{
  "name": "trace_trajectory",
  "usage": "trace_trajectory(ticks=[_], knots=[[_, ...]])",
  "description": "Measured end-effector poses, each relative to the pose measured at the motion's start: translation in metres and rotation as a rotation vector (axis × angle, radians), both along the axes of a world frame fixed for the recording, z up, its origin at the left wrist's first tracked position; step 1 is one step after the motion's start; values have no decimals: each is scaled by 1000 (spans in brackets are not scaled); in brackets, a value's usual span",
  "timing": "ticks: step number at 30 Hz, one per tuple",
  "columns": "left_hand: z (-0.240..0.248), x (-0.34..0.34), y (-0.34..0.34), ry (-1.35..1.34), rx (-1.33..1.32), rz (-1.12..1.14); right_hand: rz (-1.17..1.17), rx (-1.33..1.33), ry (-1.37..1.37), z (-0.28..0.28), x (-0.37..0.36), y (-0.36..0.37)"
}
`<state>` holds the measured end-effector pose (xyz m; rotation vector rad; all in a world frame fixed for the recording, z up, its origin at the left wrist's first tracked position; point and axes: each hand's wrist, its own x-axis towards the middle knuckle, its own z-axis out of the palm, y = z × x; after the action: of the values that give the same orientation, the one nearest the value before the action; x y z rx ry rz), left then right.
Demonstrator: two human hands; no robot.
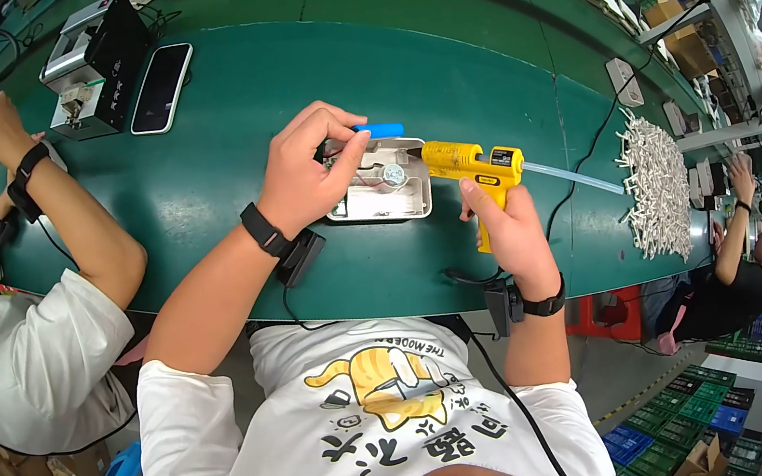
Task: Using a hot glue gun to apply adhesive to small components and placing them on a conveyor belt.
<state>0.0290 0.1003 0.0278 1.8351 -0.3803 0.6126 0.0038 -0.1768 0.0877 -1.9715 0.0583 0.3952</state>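
Note:
My right hand (511,229) is wrapped round the grip of a yellow hot glue gun (473,167). A translucent glue stick (577,176) sticks out of its rear, and its nozzle points left at the right edge of a white plastic housing (411,206). Inside the open housing are a small round silver part (393,174) and thin wires. Pinched in the fingers of my left hand (312,165) is a blue cylindrical battery (381,130), held above the housing's far edge. That hand covers the housing's left side.
On the green table (224,163) a phone (162,88) lies beside a black and silver machine (97,73). A heap of small white parts (656,185) sits at the right. Black cable runs behind the glue gun. Co-workers sit at left (34,335) and far right (727,277).

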Motion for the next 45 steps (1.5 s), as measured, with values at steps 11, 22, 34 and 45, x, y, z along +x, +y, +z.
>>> trace_trajectory(ticks=[11,22,34,45], knots=[[7,-6,-2,-40,10,-48,-16,7,19,1,-6,-3],[2,-3,-4,-33,42,-101,-20,6,53,2,-8,-8],[9,1,-4,54,342,195,-16,147,28,-6,7,-8],[3,10,7,502,275,-44,3,-43,7,0,5,-7]])
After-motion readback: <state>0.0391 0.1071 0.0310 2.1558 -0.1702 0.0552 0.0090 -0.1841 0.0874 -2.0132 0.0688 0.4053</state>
